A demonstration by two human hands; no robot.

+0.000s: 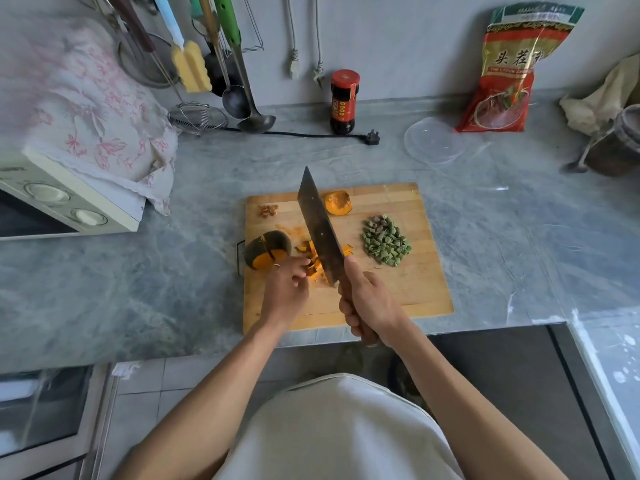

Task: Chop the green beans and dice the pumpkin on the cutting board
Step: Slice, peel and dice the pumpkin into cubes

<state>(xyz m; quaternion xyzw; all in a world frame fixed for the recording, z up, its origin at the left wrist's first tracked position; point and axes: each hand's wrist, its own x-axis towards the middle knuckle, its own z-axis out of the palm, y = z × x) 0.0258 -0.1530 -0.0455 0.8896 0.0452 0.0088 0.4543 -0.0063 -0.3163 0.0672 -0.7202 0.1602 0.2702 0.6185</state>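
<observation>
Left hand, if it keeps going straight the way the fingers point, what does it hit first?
Probably the pumpkin strips at the left hand's fingertips, with the cleaver blade just beyond them. Depth is hard to judge from this view.

Bare cutting board (415, 289) right of cleaver (320, 230); green bean pile (386, 244) blocks farther right.
</observation>
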